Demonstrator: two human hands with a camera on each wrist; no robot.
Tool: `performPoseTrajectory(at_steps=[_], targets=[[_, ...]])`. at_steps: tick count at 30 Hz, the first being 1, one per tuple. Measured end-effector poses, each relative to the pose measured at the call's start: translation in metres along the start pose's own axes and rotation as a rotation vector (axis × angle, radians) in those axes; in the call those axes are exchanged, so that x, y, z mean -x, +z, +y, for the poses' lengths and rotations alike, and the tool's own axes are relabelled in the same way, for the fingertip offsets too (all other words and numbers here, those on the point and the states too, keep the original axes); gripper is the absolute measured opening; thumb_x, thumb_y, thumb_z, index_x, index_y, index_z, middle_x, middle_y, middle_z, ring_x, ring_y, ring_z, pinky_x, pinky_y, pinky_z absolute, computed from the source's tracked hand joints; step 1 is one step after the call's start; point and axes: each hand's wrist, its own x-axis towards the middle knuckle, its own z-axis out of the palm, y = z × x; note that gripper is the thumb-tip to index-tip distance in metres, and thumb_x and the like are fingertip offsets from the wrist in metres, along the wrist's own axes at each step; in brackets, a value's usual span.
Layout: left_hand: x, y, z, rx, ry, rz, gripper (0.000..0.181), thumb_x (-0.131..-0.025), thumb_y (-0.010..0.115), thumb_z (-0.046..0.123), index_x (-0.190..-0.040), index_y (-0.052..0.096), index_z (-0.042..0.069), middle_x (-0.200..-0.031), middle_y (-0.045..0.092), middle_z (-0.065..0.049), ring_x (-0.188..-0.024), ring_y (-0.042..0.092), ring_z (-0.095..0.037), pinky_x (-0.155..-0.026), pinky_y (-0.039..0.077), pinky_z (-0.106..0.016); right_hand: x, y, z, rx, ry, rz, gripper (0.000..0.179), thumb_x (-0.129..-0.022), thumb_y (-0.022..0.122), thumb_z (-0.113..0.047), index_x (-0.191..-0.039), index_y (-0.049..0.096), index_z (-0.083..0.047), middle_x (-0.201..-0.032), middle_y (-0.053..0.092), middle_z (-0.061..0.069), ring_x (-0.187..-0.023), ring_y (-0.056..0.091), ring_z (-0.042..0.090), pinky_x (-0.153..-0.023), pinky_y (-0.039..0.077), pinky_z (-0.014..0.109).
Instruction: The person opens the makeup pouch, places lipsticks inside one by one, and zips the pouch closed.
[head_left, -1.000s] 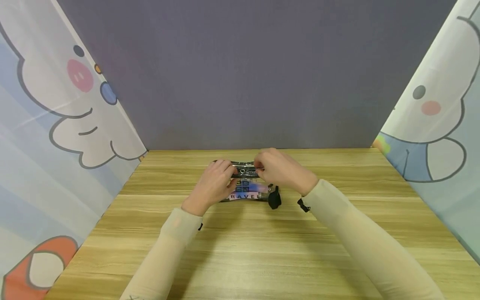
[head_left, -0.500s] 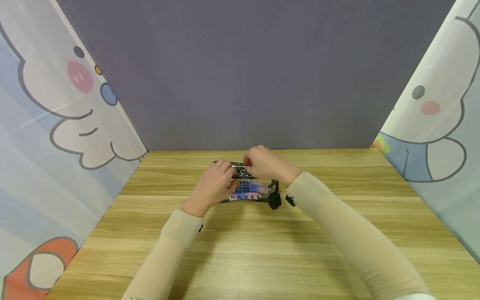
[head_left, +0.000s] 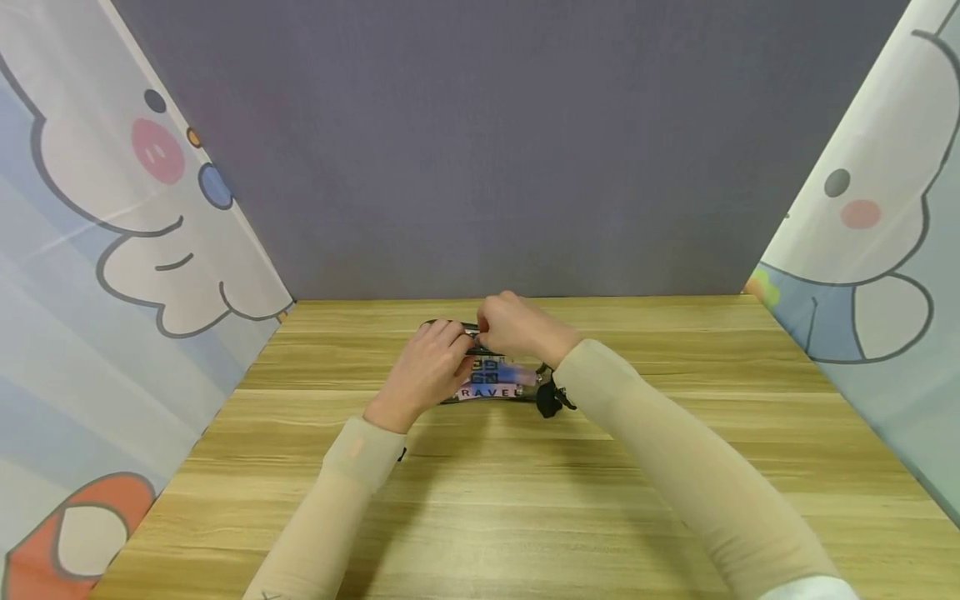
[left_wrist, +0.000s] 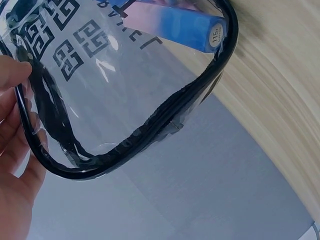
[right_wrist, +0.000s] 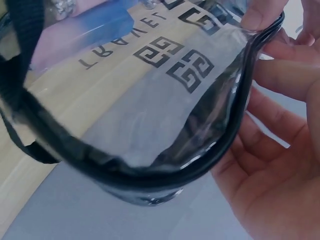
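A clear toiletry bag (head_left: 501,402) with black piping, a black key pattern and the lettering TRAVEL stands on the table. My left hand (head_left: 426,367) grips the bag's upper left edge, thumb on the near side. At the top edge, close beside it, my right hand (head_left: 516,325) pinches with curled fingers along the black zipper edge; any zipper pull is hidden by the fingers. Through the plastic shows a pink-and-blue bottle or box (left_wrist: 175,25) in the left wrist view. Fingers (right_wrist: 280,125) lie along the bag's black rim in the right wrist view.
A black strap (head_left: 549,400) hangs at the bag's right end. The wood-grain table (head_left: 495,500) runs back to a grey wall panel (head_left: 480,167). Cartoon-printed curtains (head_left: 75,333) flank both sides.
My right hand has slid left along the bag's top edge, from its right part to near my left hand. The left hand and the bag have stayed in place.
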Motion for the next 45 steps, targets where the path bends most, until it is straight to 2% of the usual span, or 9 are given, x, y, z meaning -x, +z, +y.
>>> performPoseTrajectory(at_steps=[4, 7, 11, 19, 23, 29, 37, 40, 45], targets=[[0.0, 0.001, 0.001, -0.011, 0.0, 0.006, 0.013, -0.086, 0.079, 0.012, -0.094, 0.069, 0.007, -0.093, 0.065, -0.006, -0.087, 0.06, -0.025, -0.077, 0.052, -0.039, -0.002, -0.001, -0.004, -0.004, 0.032, -0.01, 0.038, -0.095, 0.058, -0.004, -0.06, 0.049, -0.016, -0.052, 0.037, -0.002, -0.045, 0.028, 0.011, -0.046, 0.027, 0.026], [0.0, 0.002, 0.001, -0.01, 0.006, 0.023, 0.012, -0.085, 0.079, 0.011, -0.092, 0.069, 0.007, -0.092, 0.065, -0.007, -0.086, 0.06, -0.025, -0.077, 0.052, -0.039, -0.005, -0.002, -0.007, 0.016, 0.046, -0.025, 0.043, -0.094, 0.059, -0.003, -0.058, 0.041, -0.017, -0.051, 0.029, -0.003, -0.045, 0.022, 0.01, -0.046, 0.023, 0.026], [0.001, 0.002, 0.001, -0.009, 0.011, 0.039, 0.012, -0.084, 0.079, 0.011, -0.09, 0.068, 0.007, -0.091, 0.064, -0.007, -0.086, 0.06, -0.025, -0.078, 0.052, -0.039, -0.007, -0.005, -0.011, 0.028, 0.06, -0.048, 0.042, -0.092, 0.062, -0.001, -0.058, 0.043, -0.017, -0.052, 0.03, -0.003, -0.045, 0.023, 0.01, -0.046, 0.025, 0.026], [0.001, 0.001, 0.001, -0.018, 0.008, 0.005, 0.009, -0.086, 0.078, 0.012, -0.089, 0.07, 0.008, -0.091, 0.064, -0.005, -0.086, 0.06, -0.025, -0.077, 0.051, -0.038, -0.011, -0.007, -0.013, 0.022, 0.104, -0.127, 0.035, -0.089, 0.06, 0.004, -0.062, 0.049, -0.015, -0.055, 0.036, -0.001, -0.047, 0.027, 0.011, -0.047, 0.027, 0.027], [0.0, 0.001, 0.002, -0.02, 0.005, 0.006, 0.009, -0.086, 0.077, 0.012, -0.089, 0.07, 0.008, -0.091, 0.064, -0.006, -0.086, 0.06, -0.025, -0.077, 0.051, -0.038, -0.011, -0.008, -0.013, 0.03, 0.107, -0.14, 0.034, -0.089, 0.059, 0.005, -0.063, 0.049, -0.015, -0.056, 0.035, -0.001, -0.048, 0.026, 0.012, -0.047, 0.026, 0.027], [0.0, 0.0, 0.002, -0.02, 0.001, 0.018, 0.01, -0.086, 0.078, 0.012, -0.088, 0.069, 0.007, -0.091, 0.064, -0.007, -0.086, 0.06, -0.025, -0.077, 0.052, -0.039, -0.009, -0.009, -0.013, 0.06, 0.119, -0.148, 0.026, -0.091, 0.059, 0.005, -0.072, 0.059, -0.013, -0.062, 0.045, 0.001, -0.05, 0.034, 0.012, -0.049, 0.031, 0.027], [0.0, 0.0, 0.002, -0.017, -0.009, 0.013, 0.01, -0.086, 0.078, 0.012, -0.088, 0.069, 0.007, -0.093, 0.065, -0.007, -0.088, 0.06, -0.026, -0.079, 0.052, -0.039, -0.006, -0.011, -0.012, 0.116, 0.125, -0.227, 0.026, -0.093, 0.054, 0.003, -0.074, 0.052, -0.013, -0.061, 0.04, -0.001, -0.05, 0.03, 0.012, -0.05, 0.03, 0.028], [0.0, 0.0, 0.003, -0.016, -0.01, 0.018, 0.011, -0.085, 0.078, 0.012, -0.089, 0.07, 0.006, -0.093, 0.065, -0.008, -0.089, 0.061, -0.026, -0.079, 0.052, -0.04, -0.004, -0.012, -0.011, 0.087, 0.126, -0.239, 0.029, -0.092, 0.052, 0.005, -0.07, 0.049, -0.014, -0.057, 0.036, -0.001, -0.048, 0.026, 0.012, -0.049, 0.027, 0.028], [0.001, 0.0, 0.003, -0.017, -0.005, 0.031, 0.01, -0.085, 0.078, 0.011, -0.088, 0.07, 0.006, -0.092, 0.065, -0.008, -0.088, 0.061, -0.026, -0.078, 0.052, -0.04, -0.002, -0.012, -0.008, 0.008, 0.138, -0.205, 0.039, -0.093, 0.053, 0.0, -0.06, 0.04, -0.016, -0.051, 0.026, -0.002, -0.045, 0.018, 0.011, -0.047, 0.021, 0.028]])
